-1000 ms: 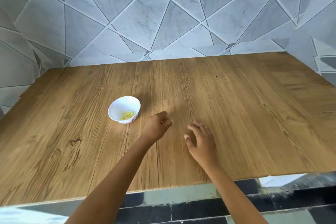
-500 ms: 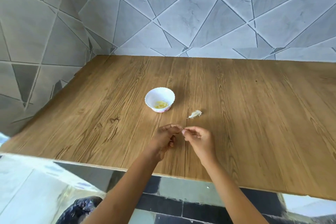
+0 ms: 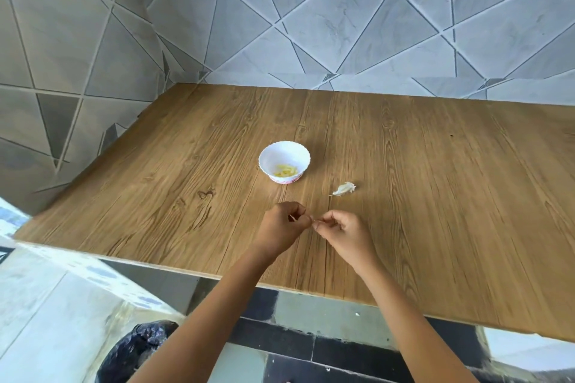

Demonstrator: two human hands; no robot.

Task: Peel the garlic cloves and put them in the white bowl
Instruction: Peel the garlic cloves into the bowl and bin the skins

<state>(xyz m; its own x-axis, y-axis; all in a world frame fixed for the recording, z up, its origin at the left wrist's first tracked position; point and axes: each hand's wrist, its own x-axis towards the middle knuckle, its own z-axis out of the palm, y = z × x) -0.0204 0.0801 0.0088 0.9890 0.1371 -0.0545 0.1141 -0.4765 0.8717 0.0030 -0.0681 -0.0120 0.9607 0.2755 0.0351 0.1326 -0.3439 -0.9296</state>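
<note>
- Tabletop [image 3: 435, 196]: broad bare wood lies open to the left and right of the bowl and behind it.
- White bowl [image 3: 280, 154]: the only upright obstacle, standing near the middle with free room on every side.
- Garlic skin scrap [image 3: 343, 189]: lies flat to the bowl's near right, with a gap between them.
- Left grip [image 3: 280, 227] and right grip [image 3: 342, 232]: fingertips meet on a small garlic piece [image 3: 313, 221], so nothing can pass between them.
- Tiled walls [image 3: 342, 25]: close the rear and left edges.
</note>
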